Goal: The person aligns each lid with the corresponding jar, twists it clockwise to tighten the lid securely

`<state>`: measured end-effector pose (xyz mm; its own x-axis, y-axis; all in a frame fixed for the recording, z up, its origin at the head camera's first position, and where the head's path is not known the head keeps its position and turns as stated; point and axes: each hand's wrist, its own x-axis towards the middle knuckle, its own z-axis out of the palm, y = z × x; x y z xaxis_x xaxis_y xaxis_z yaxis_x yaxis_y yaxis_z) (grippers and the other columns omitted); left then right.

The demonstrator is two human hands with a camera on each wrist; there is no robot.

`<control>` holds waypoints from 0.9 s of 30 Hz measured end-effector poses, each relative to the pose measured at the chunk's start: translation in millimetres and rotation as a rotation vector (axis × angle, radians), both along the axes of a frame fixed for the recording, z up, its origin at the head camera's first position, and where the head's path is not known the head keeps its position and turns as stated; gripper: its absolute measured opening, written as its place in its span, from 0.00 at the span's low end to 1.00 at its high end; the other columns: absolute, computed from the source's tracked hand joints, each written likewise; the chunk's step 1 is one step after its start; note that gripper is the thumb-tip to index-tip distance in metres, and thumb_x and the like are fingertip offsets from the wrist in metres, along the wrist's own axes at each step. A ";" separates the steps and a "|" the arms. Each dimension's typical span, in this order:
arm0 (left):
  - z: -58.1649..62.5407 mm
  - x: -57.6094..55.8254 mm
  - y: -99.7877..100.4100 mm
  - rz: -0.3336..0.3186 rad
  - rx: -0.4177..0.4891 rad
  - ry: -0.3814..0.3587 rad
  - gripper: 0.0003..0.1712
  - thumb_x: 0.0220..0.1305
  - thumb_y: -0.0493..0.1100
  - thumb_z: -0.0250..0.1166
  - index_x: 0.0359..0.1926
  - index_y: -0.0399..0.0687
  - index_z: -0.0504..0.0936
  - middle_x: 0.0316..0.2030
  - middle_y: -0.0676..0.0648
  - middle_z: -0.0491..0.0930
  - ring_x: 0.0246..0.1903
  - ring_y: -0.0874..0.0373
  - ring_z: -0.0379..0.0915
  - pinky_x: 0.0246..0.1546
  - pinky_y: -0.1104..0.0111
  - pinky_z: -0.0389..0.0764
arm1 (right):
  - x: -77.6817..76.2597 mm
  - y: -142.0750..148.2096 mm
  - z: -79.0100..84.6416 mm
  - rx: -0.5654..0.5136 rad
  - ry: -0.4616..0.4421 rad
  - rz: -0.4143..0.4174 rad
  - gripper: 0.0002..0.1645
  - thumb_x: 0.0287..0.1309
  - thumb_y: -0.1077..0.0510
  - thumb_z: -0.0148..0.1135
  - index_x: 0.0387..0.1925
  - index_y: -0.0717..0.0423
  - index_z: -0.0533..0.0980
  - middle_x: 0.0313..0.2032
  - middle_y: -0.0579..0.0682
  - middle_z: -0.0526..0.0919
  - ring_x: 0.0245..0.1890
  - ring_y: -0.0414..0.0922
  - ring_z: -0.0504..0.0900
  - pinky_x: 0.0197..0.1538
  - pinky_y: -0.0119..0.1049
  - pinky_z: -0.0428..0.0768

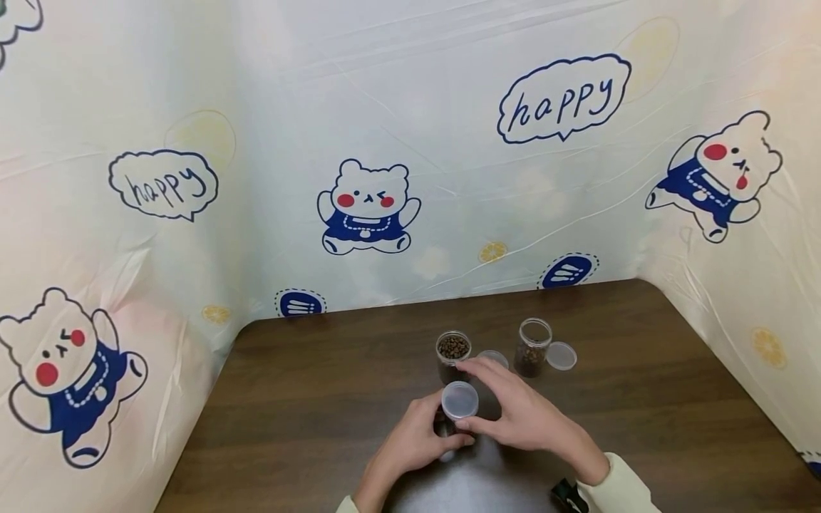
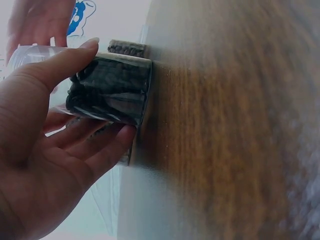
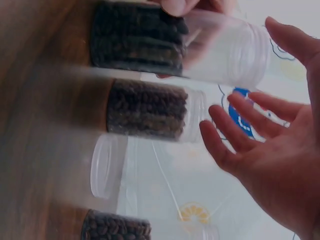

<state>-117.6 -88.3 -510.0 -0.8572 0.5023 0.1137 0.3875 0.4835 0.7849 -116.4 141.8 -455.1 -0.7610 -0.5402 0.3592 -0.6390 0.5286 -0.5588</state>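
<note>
A clear plastic jar (image 2: pixel 112 90) of dark beans stands upright on the table, and its translucent lid (image 1: pixel 460 400) sits on top. Low around its sides, my left hand (image 1: pixel 415 436) grips it with curled thumb and fingers. My right hand (image 1: pixel 526 410) hovers at the lid with fingers spread apart. Its thumb is close to the jar's rim; whether it touches I cannot tell. Just behind stands a second jar (image 3: pixel 147 109), uncapped and holding brown beans. A third uncapped jar (image 1: pixel 532 349), partly filled with dark beans, stands at the back right.
One loose lid (image 1: pixel 561 355) lies right of the third jar. Another loose lid (image 1: pixel 494 358) lies between the two rear jars, partly covered by my right hand. The brown wooden table (image 1: pixel 308 399) meets a printed cloth (image 1: pixel 449 178) at its back and sides.
</note>
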 end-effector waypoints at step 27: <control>-0.7 -0.9 -1.0 -0.012 0.006 0.007 0.33 0.60 0.56 0.79 0.64 0.62 0.78 0.51 0.59 0.87 0.50 0.70 0.82 0.54 0.69 0.84 | 0.0 -0.2 2.2 0.031 0.011 0.017 0.49 0.58 0.38 0.77 0.75 0.48 0.68 0.67 0.44 0.78 0.65 0.42 0.78 0.65 0.48 0.81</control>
<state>-118.5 -89.4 -510.7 -0.8500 0.5121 0.1231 0.3991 0.4738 0.7850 -116.4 141.6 -453.0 -0.7475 -0.5644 0.3504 -0.6543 0.5345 -0.5350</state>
